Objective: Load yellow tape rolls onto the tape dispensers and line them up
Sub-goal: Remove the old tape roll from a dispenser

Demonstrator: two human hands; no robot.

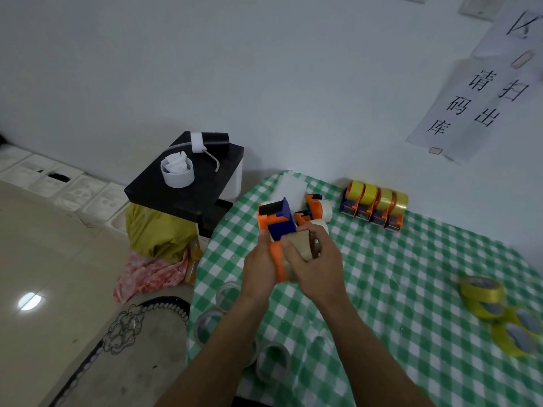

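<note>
My left hand (258, 268) grips an orange and blue tape dispenser (274, 221) above the table's left part. My right hand (318, 259) curls round a brownish, near-empty tape roll (299, 245) seated on that dispenser. Two more dispensers (316, 208) with pale rolls lie just behind. At the back, by the wall, several dispensers with yellow tape (374, 208) stand side by side in a row. Loose yellow tape rolls (482, 295) lie at the right edge of the table.
The table wears a green and white checked cloth (396, 289). Clear tape rolls (271, 361) lie along its near left edge. A black-topped stand (205, 183) with a white cup stands left of the table, a yellow bag (158, 233) under it.
</note>
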